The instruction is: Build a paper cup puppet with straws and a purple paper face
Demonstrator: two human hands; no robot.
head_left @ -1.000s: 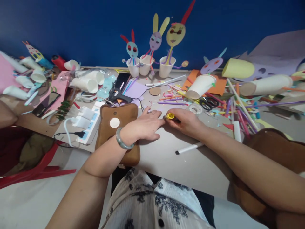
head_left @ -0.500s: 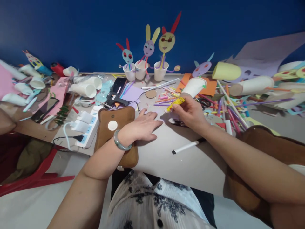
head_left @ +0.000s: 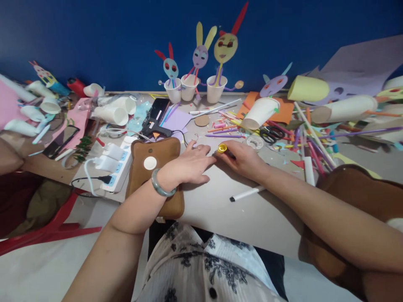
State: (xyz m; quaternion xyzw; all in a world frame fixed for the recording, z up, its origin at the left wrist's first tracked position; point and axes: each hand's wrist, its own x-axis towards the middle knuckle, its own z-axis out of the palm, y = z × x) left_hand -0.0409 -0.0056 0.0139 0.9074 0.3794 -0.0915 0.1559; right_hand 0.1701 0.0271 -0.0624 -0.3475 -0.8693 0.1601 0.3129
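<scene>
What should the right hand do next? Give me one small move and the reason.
Probably lift the yellow tube slightly: the right hand holds it close beside the left hand, one end facing the camera, and hides its other end.

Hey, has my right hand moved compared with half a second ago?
Yes. Judged against the black-tipped white marker lying on the table, your right hand has shifted left and nearer to you.
</scene>
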